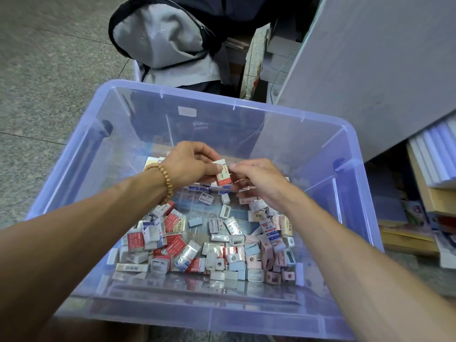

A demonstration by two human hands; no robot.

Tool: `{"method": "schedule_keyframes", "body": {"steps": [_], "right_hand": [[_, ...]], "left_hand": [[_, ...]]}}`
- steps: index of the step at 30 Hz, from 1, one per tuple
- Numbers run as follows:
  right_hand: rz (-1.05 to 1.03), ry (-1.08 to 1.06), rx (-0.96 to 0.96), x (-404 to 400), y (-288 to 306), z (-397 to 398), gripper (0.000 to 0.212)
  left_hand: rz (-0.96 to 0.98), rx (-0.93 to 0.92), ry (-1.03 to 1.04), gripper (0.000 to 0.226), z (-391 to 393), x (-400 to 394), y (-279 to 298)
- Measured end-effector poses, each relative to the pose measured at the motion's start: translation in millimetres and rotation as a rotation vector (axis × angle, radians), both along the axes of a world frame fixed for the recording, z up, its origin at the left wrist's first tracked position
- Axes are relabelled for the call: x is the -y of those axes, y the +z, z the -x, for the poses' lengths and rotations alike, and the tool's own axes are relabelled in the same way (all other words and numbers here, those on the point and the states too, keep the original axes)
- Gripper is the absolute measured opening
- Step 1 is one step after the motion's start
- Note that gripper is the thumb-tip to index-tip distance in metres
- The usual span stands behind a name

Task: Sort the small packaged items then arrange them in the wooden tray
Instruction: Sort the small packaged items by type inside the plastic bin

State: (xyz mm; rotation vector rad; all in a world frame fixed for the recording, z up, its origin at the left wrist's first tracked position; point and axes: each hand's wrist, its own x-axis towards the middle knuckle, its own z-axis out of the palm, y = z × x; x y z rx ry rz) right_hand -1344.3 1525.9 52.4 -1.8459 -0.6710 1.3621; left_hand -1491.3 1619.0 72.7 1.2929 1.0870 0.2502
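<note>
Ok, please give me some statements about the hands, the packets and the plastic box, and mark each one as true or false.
1. The left hand pinches a small red and white packet. True.
2. The bead bracelet is on the right wrist. False: it is on the left wrist.
3. The loose packets lie in a wooden tray. False: they lie in a clear blue plastic bin; no wooden tray shows.
4. The right hand is beside the held packet, inside the bin. True.
5. A grey and black backpack lies beyond the bin. True.
</note>
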Motion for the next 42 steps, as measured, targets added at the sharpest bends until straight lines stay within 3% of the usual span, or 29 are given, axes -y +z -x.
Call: {"method": "schedule_keyframes", "body": {"steps": [2, 5, 7, 9, 11, 16, 18, 21, 28, 33, 42], "right_hand": [[-0.058, 0.033, -0.096, 1.8, 4.3, 2.8, 0.005], [-0.064, -0.007, -0.074, 5.3, 3.4, -1.9, 0.004], [0.011, -0.111, 0.039, 8.1, -4.3, -11.5, 0.005], [0.142, -0.219, 0.232, 12.4, -16.8, -22.1, 0.005], [0.234, -0.286, 0.348, 15.0, -29.9, -27.8, 0.008], [0.267, -0.228, 0.445, 8.5, -50.1, -27.8, 0.026], [0.267, -0.208, 0.420, 5.1, -52.6, -26.3, 0.020], [0.281, -0.185, 0.371, -0.4, -53.4, -25.0, 0.013], [0.302, -0.066, 0.557, -10.3, -57.9, -23.5, 0.021], [0.285, -0.055, 0.561, -12.1, -59.9, -20.9, 0.024], [0.239, -0.113, 0.518, -6.5, -50.9, -24.9, 0.009]], "left_hand": [[0.015, 0.050, 0.011, 0.014, -4.5, 3.9, 0.6], [0.044, 0.099, 0.031, 0.012, -7.0, 5.8, -3.7], [-0.189, -0.037, -0.088, 0.015, -6.4, 0.9, -14.1], [-0.576, -0.278, -0.353, 0.022, -4.2, -7.4, -28.3], [-0.837, -0.467, -0.595, 0.034, -3.1, -13.4, -42.0], [-1.167, -0.545, -0.779, 0.045, -2.9, -10.9, -70.2], [-1.242, -0.533, -0.760, 0.043, -3.0, -10.2, -77.0], [-1.299, -0.513, -0.724, 0.038, -4.4, -12.2, -81.5], [-1.349, -0.527, -0.748, 0.038, -0.2, -15.4, -82.9], [-1.316, -0.533, -0.721, 0.031, 2.4, -16.6, -81.3], [-1.306, -0.629, -0.747, 0.033, -1.3, -9.6, -73.3]]}}
